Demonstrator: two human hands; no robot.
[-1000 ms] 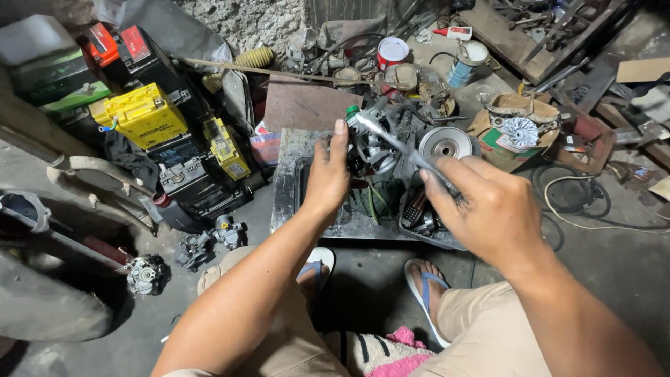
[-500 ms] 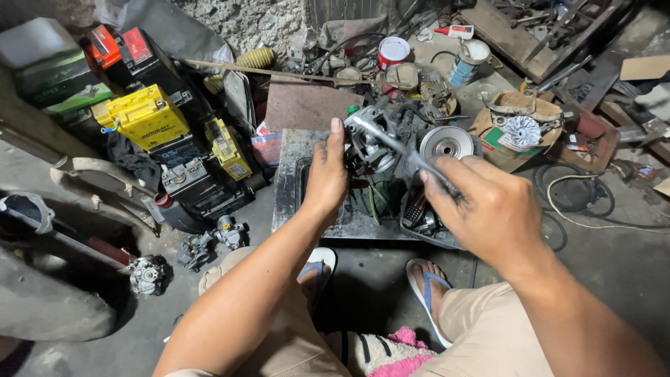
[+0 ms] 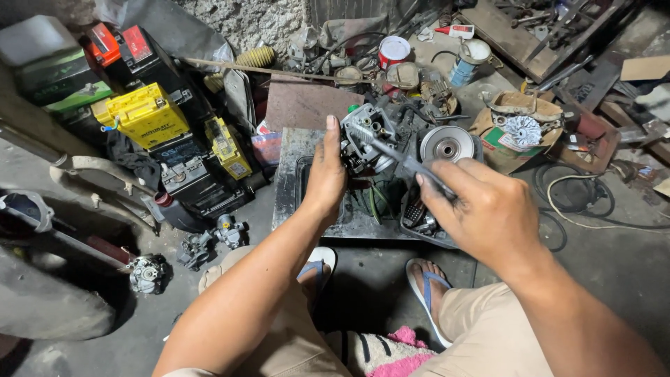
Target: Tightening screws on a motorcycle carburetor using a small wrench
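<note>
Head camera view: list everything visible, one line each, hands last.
grey metal carburettor: one, held over the tray
long grey brush: one, bristles on the carburettor
dark metal tray: one, floor centre
yellow box-shaped battery: one, left
round silver pulley: one, right of the carburettor
red can with white lid: one, top centre
blue flip-flops: two, on the feet
left hand: grips the carburettor
right hand: holds the brush

Head view: worn high, looks steeply down over both forearms
Nearness: close to left hand (image 3: 325, 174) and right hand (image 3: 485, 213)
Views: one only
</note>
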